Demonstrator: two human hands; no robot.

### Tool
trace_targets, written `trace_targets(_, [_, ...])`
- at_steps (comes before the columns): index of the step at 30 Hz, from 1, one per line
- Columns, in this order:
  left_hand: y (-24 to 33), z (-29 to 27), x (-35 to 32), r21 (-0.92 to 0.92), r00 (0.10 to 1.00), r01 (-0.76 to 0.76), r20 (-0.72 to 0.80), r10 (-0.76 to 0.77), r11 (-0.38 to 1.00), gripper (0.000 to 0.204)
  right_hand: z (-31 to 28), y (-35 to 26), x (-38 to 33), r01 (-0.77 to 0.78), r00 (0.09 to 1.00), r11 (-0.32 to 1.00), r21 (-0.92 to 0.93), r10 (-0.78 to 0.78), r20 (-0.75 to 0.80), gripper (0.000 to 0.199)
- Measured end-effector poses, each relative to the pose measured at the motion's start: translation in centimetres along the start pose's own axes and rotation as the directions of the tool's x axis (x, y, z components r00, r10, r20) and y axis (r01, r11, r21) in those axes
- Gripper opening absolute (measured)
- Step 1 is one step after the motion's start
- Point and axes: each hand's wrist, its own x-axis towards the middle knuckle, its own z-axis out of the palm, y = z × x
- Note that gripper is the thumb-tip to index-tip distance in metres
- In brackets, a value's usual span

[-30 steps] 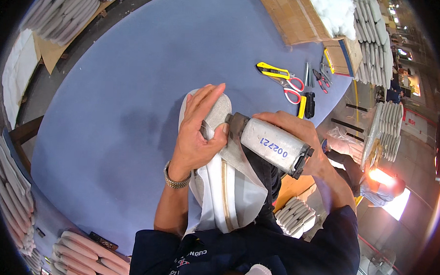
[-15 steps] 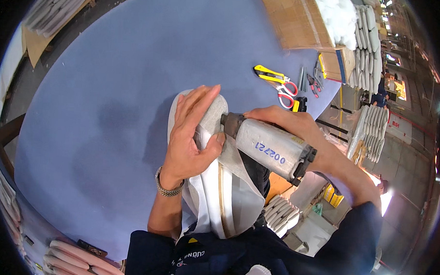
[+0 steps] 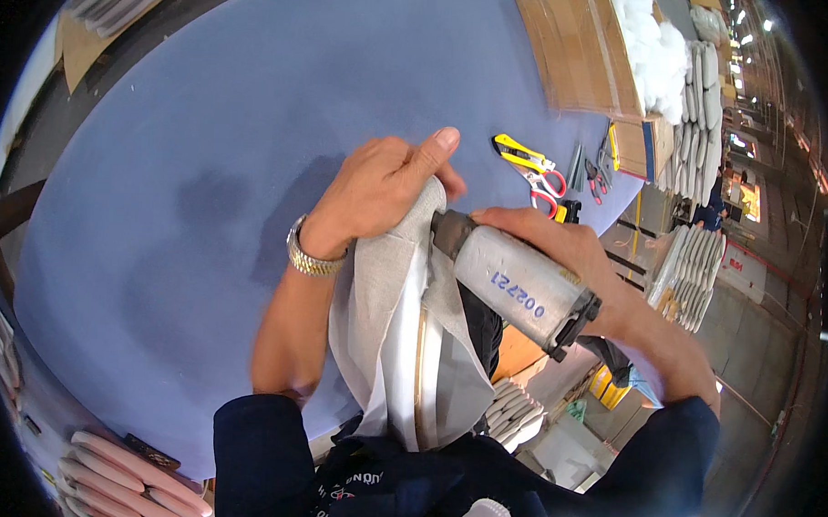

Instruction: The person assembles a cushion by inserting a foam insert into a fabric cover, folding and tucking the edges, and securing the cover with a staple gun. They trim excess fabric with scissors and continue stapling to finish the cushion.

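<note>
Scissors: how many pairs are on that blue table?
1. The red-handled scissors lie on the blue table, beyond the silver power tool, beside a yellow-and-black utility knife. Others may be hidden.

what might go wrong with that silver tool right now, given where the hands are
The left hand is on the end of the grey fabric piece, its fingertips close to the tool's dark nose; a slip might pinch or hurt them.

The piece's loose flap hangs near the nose and might get caught.

The right hand grips the silver tool near the scissors and might knock them.
</note>
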Motion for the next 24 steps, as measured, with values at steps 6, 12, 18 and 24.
trace_targets(6, [-0.6,1.3,-1.3,-0.008,0.977,-0.135,-0.167,0.132,0.991,0.065,0.5,0.0,-0.4,0.029,0.999,1.0,-0.01,-0.029,0.016,0.088])
trace_targets(12, [-1.3,1.5,-1.3,-0.065,0.952,-0.19,-0.255,0.168,0.98,0.063,-0.5,-2.0,1.0,-0.04,0.996,0.996,-0.08,0.046,0.075,0.085])
trace_targets(18, [-1.2,1.6,-1.4,-0.084,0.95,-0.201,-0.26,0.174,0.976,0.063,0.5,-1.7,0.4,-0.041,0.999,0.999,-0.028,0.041,0.001,0.082])
trace_targets(24, [-1.2,1.4,-1.2,-0.056,0.939,-0.219,-0.283,0.195,0.974,0.063,0.8,-2.2,0.7,-0.044,0.998,0.996,-0.072,0.042,-0.038,0.078])
